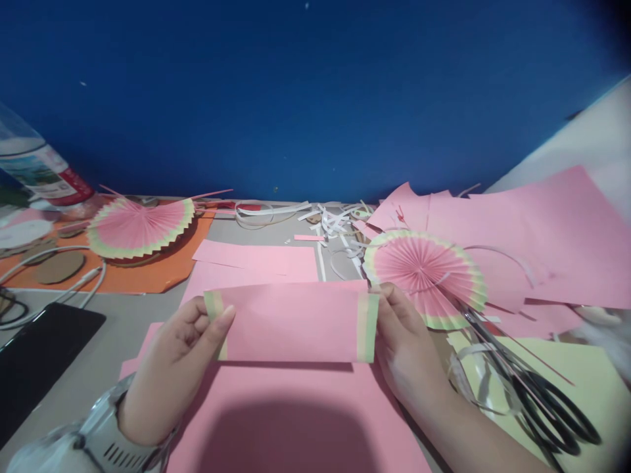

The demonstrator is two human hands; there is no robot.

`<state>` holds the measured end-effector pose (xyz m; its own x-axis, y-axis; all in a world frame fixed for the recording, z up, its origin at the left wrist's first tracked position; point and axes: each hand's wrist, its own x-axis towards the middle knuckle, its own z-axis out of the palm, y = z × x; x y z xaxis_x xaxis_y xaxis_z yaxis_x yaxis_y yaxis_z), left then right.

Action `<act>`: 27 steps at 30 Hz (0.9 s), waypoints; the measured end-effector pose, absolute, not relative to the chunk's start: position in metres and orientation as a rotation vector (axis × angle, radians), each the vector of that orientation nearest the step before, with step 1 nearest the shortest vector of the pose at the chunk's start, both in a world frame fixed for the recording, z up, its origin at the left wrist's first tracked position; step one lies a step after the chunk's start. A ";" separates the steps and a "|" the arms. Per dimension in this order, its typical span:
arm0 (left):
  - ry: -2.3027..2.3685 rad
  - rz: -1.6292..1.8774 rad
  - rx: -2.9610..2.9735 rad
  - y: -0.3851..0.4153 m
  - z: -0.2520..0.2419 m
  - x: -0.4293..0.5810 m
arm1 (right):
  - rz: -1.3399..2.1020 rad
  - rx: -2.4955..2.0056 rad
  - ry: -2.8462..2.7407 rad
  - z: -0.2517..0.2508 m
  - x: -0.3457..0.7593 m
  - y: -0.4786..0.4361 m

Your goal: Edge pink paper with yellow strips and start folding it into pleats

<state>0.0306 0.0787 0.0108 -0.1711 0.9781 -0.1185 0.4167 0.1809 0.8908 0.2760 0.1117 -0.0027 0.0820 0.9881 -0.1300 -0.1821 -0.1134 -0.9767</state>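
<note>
A pink paper strip with yellow and green bands at both ends is stretched between my two hands, above larger pink sheets. My left hand pinches its left end, thumb on the front face. At the right end my right hand grips the edge, its fingers partly hidden behind the paper. Beneath lies a large pink sheet with a dark shadow on it. A round pleated paper fan, pink with a yellow-green rim, lies just beyond my right hand.
Black-handled scissors rest on pale yellow paper at the right. Another pleated fan lies on orange paper at the left, near a bottle and a phone. White paper scraps are strewn before the blue wall.
</note>
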 end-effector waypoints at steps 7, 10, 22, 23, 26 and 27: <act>1.663 0.965 1.349 0.079 0.012 0.034 | 1.278 -1.206 -1.234 -0.002 0.278 0.107; 1.611 0.985 1.349 0.080 0.014 0.038 | 1.086 -1.397 -1.392 0.002 0.277 0.107; 1.784 0.858 1.524 0.082 0.021 0.041 | 0.913 -1.452 -1.479 0.001 0.279 0.106; 1.785 0.858 1.528 0.081 0.021 0.041 | 0.897 -1.460 -1.486 0.001 0.279 0.106; 1.780 0.873 1.529 0.081 0.020 0.040 | 0.873 -1.472 -1.489 0.001 0.278 0.106; 1.773 0.882 1.526 0.081 0.020 0.040 | 0.873 -1.469 -1.489 0.001 0.278 0.105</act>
